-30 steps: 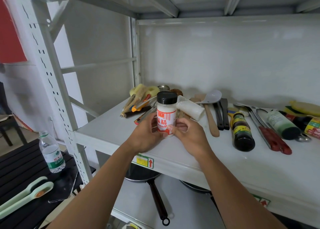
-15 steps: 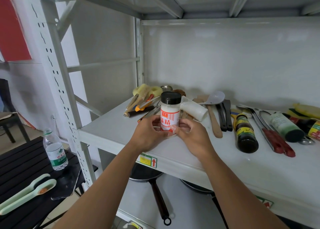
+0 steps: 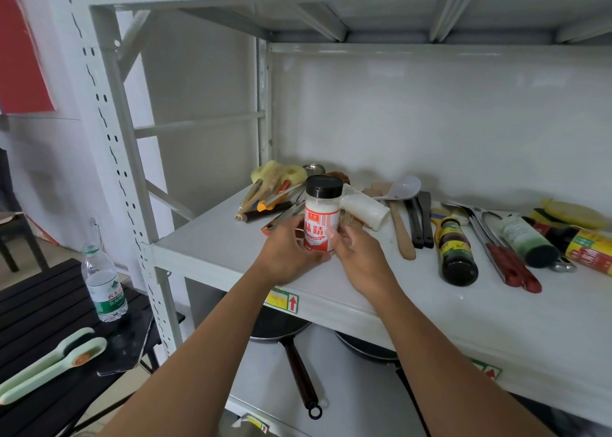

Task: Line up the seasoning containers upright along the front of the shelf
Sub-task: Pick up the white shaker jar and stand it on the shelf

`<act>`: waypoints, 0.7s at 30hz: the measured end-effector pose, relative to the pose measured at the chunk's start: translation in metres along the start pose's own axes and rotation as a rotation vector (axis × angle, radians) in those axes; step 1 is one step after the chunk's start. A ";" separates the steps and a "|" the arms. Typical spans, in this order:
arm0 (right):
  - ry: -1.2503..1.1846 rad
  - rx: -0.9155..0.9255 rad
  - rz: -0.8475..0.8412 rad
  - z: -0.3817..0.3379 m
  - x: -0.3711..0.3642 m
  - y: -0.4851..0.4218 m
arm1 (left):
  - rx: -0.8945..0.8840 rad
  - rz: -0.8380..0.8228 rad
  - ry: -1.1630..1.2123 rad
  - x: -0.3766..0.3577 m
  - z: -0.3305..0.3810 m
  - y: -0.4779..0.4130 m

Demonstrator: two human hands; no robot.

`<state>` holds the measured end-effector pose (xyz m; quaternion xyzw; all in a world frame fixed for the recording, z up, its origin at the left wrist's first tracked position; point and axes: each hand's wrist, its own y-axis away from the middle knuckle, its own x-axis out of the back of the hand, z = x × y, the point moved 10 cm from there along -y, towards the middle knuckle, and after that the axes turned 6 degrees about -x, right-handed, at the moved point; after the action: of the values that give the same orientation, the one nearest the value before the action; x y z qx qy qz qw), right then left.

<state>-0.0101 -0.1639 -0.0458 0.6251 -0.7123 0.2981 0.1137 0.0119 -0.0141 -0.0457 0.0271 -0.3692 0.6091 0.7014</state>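
Observation:
A white seasoning jar point(image 3: 322, 215) with a black lid and a red label stands upright near the front left of the white shelf point(image 3: 215, 244). My left hand point(image 3: 287, 254) grips its lower left side and my right hand point(image 3: 359, 256) holds its lower right side. A white bottle point(image 3: 364, 209) lies on its side just behind the jar. To the right lie a dark sauce bottle point(image 3: 456, 253), a green bottle point(image 3: 526, 239) and a yellow-and-red labelled bottle point(image 3: 586, 248), all on their sides.
Brushes and sponges point(image 3: 275, 185) are piled at the back left of the shelf. A wooden spatula point(image 3: 400, 231), black utensils point(image 3: 420, 221) and red-handled tongs point(image 3: 506, 258) lie among the bottles. Pans point(image 3: 281, 330) sit on the shelf below. A water bottle point(image 3: 104, 284) stands on a black table at left.
Both hands stay on the upright jar, which holds about the same spot on the shelf. The camera view has shifted slightly left.

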 end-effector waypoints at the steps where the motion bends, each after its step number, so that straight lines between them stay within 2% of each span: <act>1: -0.011 -0.003 0.023 -0.003 0.003 0.002 | -0.004 -0.002 0.013 -0.001 0.001 0.000; 5: 0.034 -0.016 0.176 -0.013 0.022 0.007 | 0.011 0.050 0.038 0.009 0.004 0.004; 9: 0.200 0.008 0.194 -0.012 0.018 -0.007 | 0.011 0.064 0.027 0.010 0.004 0.005; 13: 0.389 0.011 0.281 -0.020 0.043 -0.039 | -0.059 0.070 0.048 0.004 0.004 0.003; 16: 0.641 -0.040 0.215 -0.017 0.054 -0.075 | -0.077 0.075 0.055 0.000 0.001 0.000; 18: 0.727 -0.066 0.158 -0.011 0.054 -0.095 | -0.075 0.082 0.059 0.000 -0.002 -0.002; 21: 0.811 -0.072 0.159 0.000 0.052 -0.115 | -0.068 0.093 0.062 0.000 -0.008 -0.005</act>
<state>0.0897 -0.2115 0.0151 0.3957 -0.6659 0.5028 0.3835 0.0198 -0.0120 -0.0494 -0.0328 -0.3685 0.6287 0.6840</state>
